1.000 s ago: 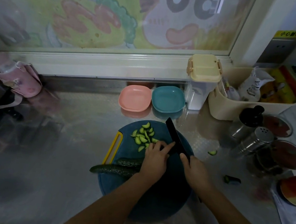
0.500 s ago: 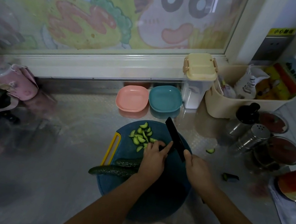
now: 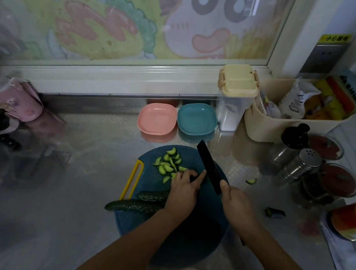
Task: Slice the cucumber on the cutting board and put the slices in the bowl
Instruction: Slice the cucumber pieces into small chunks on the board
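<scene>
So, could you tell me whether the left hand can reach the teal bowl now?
Probably yes: the teal bowl sits just beyond the cutting board, only slices between, knife to the right; the left hand must first release the cucumber piece.

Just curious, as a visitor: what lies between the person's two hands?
The black knife, blade angled over the cutting board; right hand grips it. Head view.

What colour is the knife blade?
The blade is black, seen best in the head view.
</scene>
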